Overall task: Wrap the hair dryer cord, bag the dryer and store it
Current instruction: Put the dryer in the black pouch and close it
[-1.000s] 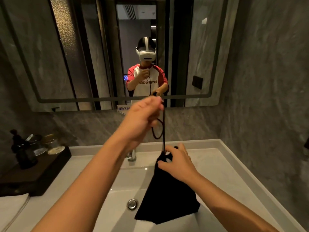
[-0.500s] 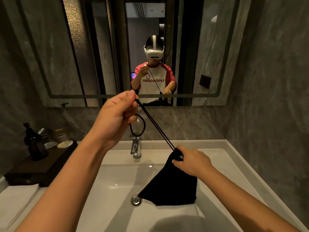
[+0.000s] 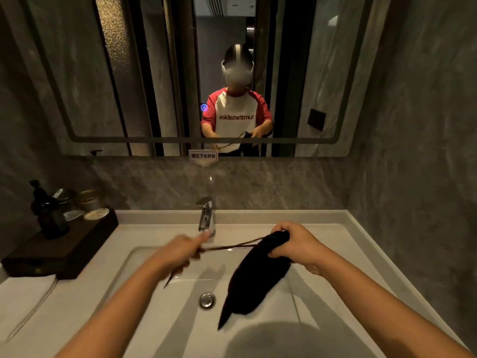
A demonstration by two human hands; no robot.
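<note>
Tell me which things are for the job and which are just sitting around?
For the job: black bag, drawstring, left hand, right hand.

Just there: faucet, drain, dark pump bottle, jars, dark tray.

Black bag (image 3: 254,277), white sink (image 3: 144,267)

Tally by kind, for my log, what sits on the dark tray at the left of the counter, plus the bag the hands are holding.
Dark pump bottles: 1
Glass jars: 2
Round lids or coasters lying flat: 1
Black drawstring bags: 1
Total: 5

All but the bag stand on the tray. The right hand grips the bag's neck; the left hand pulls the cord.
</note>
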